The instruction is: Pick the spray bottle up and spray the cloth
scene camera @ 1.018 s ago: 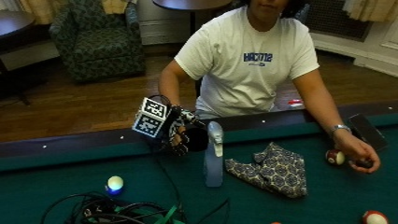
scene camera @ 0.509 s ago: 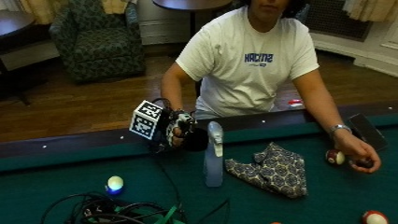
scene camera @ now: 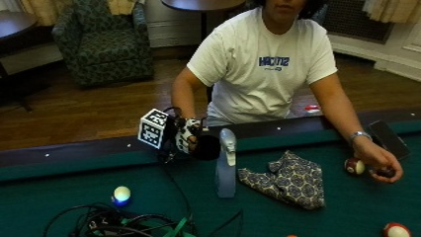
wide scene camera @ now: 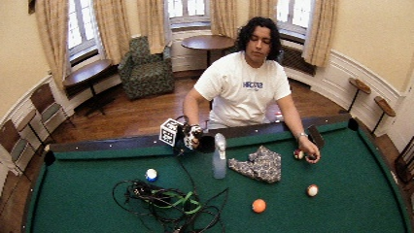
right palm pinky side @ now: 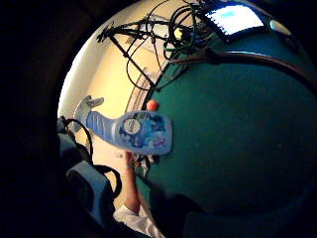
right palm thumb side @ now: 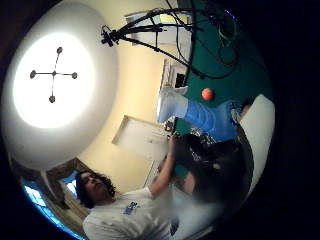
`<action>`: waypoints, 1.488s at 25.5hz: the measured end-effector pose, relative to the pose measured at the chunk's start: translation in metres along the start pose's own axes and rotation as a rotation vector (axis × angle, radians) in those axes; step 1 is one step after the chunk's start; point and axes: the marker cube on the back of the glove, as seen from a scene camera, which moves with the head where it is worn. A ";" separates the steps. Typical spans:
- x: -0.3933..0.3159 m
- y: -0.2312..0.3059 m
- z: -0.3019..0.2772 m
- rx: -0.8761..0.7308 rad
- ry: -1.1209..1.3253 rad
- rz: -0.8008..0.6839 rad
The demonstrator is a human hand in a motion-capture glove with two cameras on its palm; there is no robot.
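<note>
Here gloved right hand [scene camera: 197, 143] just beside upright spray bottle [scene camera: 226, 165], untouched

Gloved right hand [scene camera: 197, 143] raised, empty

- Right hand [scene camera: 196, 144] beside spray bottle [scene camera: 226, 165], bare felt between them.
- Past the bottle: cloth [scene camera: 286, 178] just beside it.
- Below the hand: white ball [scene camera: 121, 194], cable tangle [scene camera: 125, 224].
- Behind: table rail [scene camera: 79, 153].
</note>
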 end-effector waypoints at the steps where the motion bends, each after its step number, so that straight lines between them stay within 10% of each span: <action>1: -0.001 0.000 0.001 0.003 -0.004 -0.004; 38: -0.027 0.000 0.034 -0.300 -0.039 -0.035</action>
